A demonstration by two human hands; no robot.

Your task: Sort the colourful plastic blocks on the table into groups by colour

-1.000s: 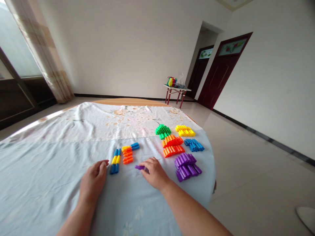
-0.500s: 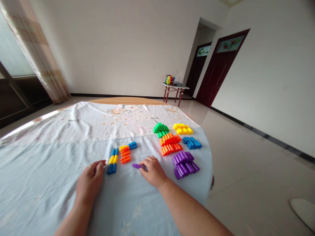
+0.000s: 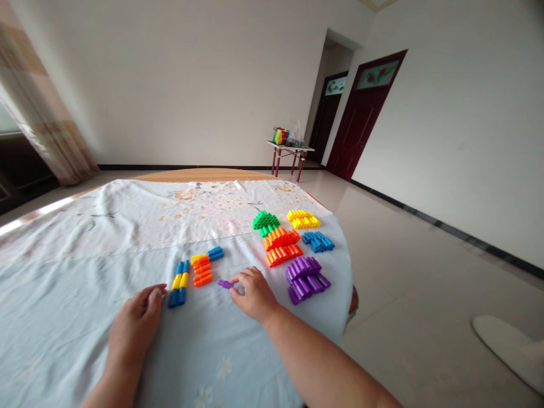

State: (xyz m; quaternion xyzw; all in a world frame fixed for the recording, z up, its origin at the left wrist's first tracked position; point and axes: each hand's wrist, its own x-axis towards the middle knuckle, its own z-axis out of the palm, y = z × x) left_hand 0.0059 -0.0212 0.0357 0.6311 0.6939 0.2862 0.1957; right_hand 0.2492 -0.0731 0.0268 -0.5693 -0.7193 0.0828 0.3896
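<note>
Between thumb and fingertips, my right hand [image 3: 254, 296] pinches a purple bullet-shaped plastic peg [image 3: 225, 284], its pointed end toward the left, low over the tablecloth. My left hand [image 3: 138, 317] rests on the cloth, its fingers together and curled, with nothing seen in them. Just right of its fingertips lie two joined blue and yellow peg columns [image 3: 179, 283], side by side. Beyond them are several orange pegs [image 3: 203, 272] in a stack, yellow pegs [image 3: 199, 259] at its top, and blue pegs [image 3: 215, 253] pointing off to the right.
Right of my right hand lie piles of purple pegs [image 3: 306, 280], orange pegs [image 3: 282, 247], blue pegs [image 3: 318, 241], green pegs [image 3: 266, 222] and yellow pegs [image 3: 303, 219]. A wrinkled cloth [image 3: 229, 212] covers the round table. A small side table [image 3: 290, 147] stands by the far wall.
My view has turned a little to the right, so everything sits further left in it. My right hand keeps the purple peg pinched; both hands have barely moved over the table.
</note>
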